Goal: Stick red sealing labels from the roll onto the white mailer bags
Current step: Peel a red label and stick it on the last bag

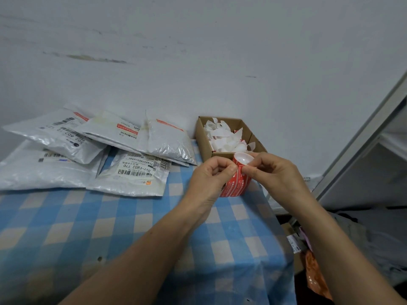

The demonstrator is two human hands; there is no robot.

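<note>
A roll of red sealing labels (236,184) stands on the blue checked tablecloth (110,227), just in front of a cardboard box. My left hand (211,177) pinches the red label strip at its top edge. My right hand (273,170) pinches the same strip from the right, with a curl of translucent backing paper (243,158) rising above its fingers. Several white mailer bags (97,150) lie overlapping at the back left of the table. Three of the bags carry a red label (169,125); the lower ones show only printed shipping labels.
An open cardboard box (203,137) holding several peeled white backing scraps stands against the wall behind the roll. The table's right edge drops beside my right forearm. A grey shelf frame (363,137) and an orange packet (317,276) on the floor lie to the right.
</note>
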